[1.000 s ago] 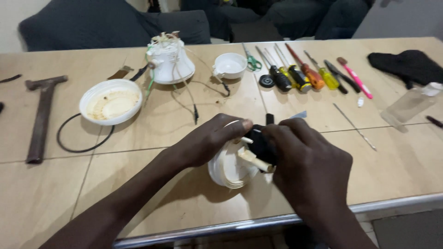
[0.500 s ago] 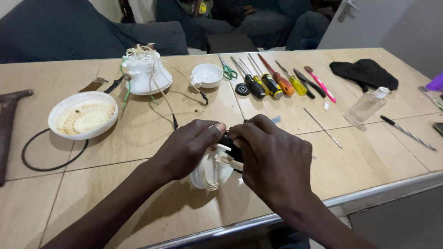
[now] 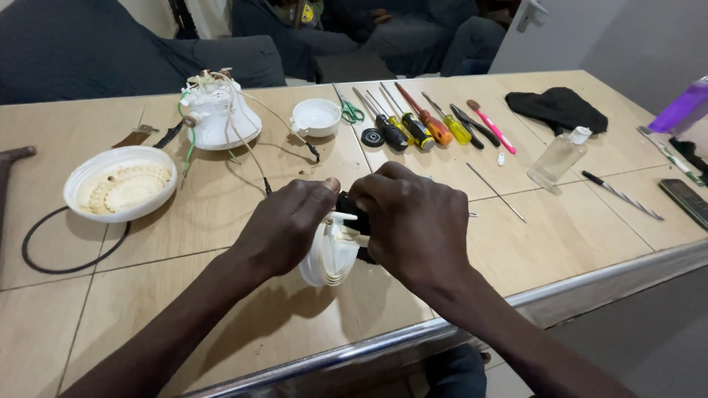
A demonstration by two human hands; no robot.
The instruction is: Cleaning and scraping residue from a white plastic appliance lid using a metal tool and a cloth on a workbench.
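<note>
White round part [image 3: 328, 258], black cloth [image 3: 558, 107], green-handled scissors [image 3: 351, 110], purple bottle [image 3: 682, 108]

Head view, steeply downward, close over table [image 3: 221, 324]

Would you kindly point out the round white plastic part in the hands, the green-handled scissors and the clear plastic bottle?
Round white plastic part [image 3: 328, 258]: head view, ribbed rim.
Green-handled scissors [image 3: 352, 113]: head view, handle loops.
Clear plastic bottle [image 3: 557, 158]: head view, body.

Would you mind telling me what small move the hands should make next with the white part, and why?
Probably keep the left hand steadying the white round part while the right hand eases the black piece against it: both hands already pinch the two together above the table, and the joint itself is hidden.
</note>
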